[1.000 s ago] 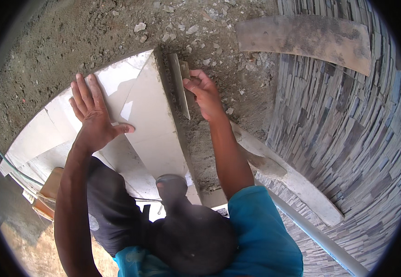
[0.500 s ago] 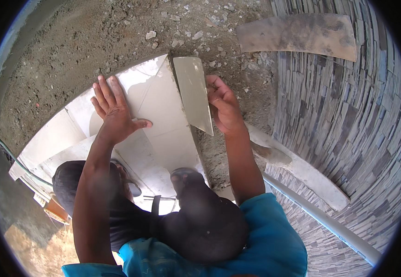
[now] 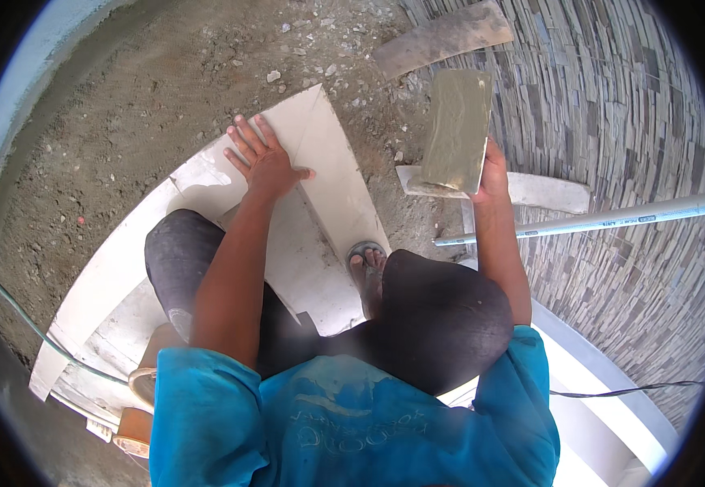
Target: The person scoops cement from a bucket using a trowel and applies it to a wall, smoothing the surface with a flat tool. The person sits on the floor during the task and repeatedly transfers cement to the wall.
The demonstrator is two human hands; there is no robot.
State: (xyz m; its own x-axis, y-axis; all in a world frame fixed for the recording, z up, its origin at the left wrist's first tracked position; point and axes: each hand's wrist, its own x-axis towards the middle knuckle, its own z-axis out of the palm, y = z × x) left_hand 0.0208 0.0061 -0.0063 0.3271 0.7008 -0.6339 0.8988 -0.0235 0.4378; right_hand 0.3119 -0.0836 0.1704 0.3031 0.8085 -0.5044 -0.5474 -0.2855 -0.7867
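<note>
left hand (image 3: 270,170) spread on pale slab (image 3: 343,183); right hand (image 3: 494,174) gripping flat plate (image 3: 456,130).
left hand: palm down, fingers splayed, thumb out. right hand: closed on the plate's lower right edge, some fingers hidden. the plate, coated with grey paste, is right of the slab and apart from it. brown round object (image 3: 158,347) at the slab's lower left: whether a container, cannot tell. pipe (image 3: 612,221), right of the slab: blue print along its side.
</note>
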